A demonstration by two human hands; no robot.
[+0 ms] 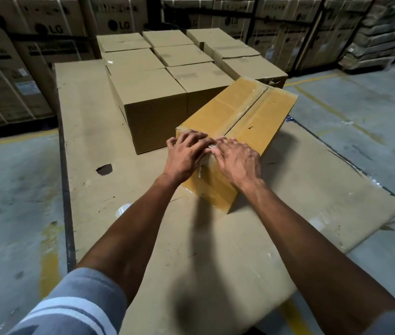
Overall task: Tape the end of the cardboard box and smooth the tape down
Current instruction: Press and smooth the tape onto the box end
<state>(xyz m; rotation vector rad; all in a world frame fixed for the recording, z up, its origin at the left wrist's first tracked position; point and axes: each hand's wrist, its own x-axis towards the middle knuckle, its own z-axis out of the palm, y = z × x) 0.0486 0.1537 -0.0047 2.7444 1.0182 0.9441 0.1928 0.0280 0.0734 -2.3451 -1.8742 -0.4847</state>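
A yellowish cardboard box [247, 112] lies on flattened cardboard, its near end towards me. Clear tape [244, 110] runs along its top seam and folds over the near edge. My left hand [186, 153] lies flat with fingers spread on the near top edge, left of the seam. Beside it my right hand [237, 160] presses flat on the near top edge and end face, fingers apart, over the tape. Neither hand holds anything. A small clear strip of tape [201, 170] shows on the end face between my hands.
A flattened cardboard sheet [119, 141] covers the concrete floor. Several sealed brown boxes [157, 93] stand in a block just behind and left of my box. A tape roll [122, 209] lies on the sheet by my left forearm. Stacked printed cartons [46, 27] line the back.
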